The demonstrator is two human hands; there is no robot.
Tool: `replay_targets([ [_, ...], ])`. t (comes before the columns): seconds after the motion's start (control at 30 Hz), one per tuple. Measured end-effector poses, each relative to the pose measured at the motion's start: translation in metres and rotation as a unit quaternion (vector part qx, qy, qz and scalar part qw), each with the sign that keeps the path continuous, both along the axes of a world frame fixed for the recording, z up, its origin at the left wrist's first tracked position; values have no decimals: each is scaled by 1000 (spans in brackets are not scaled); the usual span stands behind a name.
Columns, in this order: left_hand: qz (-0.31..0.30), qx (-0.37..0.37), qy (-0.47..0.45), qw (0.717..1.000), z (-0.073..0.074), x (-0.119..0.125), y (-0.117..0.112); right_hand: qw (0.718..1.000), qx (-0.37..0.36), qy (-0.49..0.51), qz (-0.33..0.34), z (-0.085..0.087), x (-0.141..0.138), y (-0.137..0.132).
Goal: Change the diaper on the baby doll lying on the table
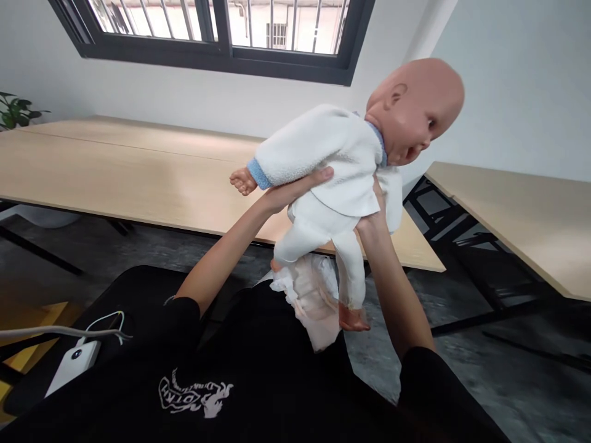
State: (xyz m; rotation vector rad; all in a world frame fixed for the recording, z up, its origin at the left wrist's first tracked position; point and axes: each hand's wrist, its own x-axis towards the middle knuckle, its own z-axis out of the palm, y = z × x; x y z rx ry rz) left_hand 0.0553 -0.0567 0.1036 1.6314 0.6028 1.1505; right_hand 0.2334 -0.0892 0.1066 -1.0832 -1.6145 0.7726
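Held up in front of me is a baby doll (332, 160) with a bald vinyl head, a white fleece jacket with blue cuffs and white leggings. My left hand (295, 191) lies under its chest, with the fingers spread across the jacket. My right hand (373, 215) supports the doll from behind its middle, mostly hidden by the jacket. Below the doll's hips, a white disposable diaper (309, 298) hangs loosely against my black top. One bare doll foot shows beneath it.
Light wooden tables (138, 172) stand ahead and to the right on black metal frames, above a grey floor. A white power bank (74, 366) with a cable rests at lower left. A barred window and a potted plant are in the background.
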Motion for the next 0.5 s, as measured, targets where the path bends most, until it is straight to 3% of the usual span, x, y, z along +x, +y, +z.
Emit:
replay_targets([
  [0.13, -17, -30, 8, 999, -1, -3, 23, 997, 16, -69, -35, -8, 0, 16],
  [0.27, -42, -71, -33, 996, -17, -8, 51, 995, -17, -94, 29, -25, 10, 42],
  [0.37, -34, -114, -90, 989, -31, -10, 61, 996, -15, 49, 78, -41, 15, 60],
  [0.43, -34, -124, -129, 983, -39, -10, 64, 978, -9, 197, 73, -51, 15, 70],
  [0.5, -32, -128, -158, 979, -45, -10, 66, 959, -18, 277, 56, -58, 15, 78],
])
